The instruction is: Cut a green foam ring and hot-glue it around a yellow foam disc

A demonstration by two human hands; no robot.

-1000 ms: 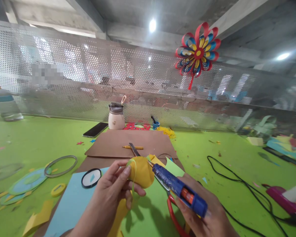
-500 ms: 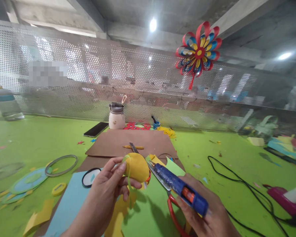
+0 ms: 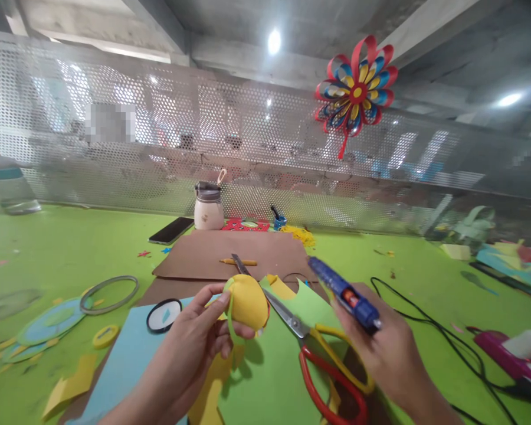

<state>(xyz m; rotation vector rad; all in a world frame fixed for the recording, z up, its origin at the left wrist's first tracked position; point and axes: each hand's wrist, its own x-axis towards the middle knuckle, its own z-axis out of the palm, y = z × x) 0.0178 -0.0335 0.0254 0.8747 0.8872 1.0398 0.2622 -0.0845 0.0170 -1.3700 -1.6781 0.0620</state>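
My left hand (image 3: 190, 348) pinches a curled yellow paper piece (image 3: 246, 301) with a thin green strip along its edge, holding it above the table. My right hand (image 3: 383, 351) grips a blue glue gun (image 3: 343, 291), its nozzle pointing up and left, well apart from the yellow piece. Red-and-yellow-handled scissors (image 3: 318, 354) lie on a green paper sheet (image 3: 274, 378) between my hands, blades pointing toward the yellow piece.
Brown cardboard (image 3: 230, 257) with a pencil (image 3: 238, 262) lies beyond. A phone (image 3: 171, 230), a cream bottle (image 3: 208, 208), rings (image 3: 109, 293) and paper scraps sit left. A black cord (image 3: 429, 324) runs right. A paper pinwheel (image 3: 356, 91) hangs on the mesh screen.
My right hand lifted the glue gun up and to the right, away from the yellow piece, uncovering the scissors. My left hand kept hold of the yellow piece, lowering it slightly.
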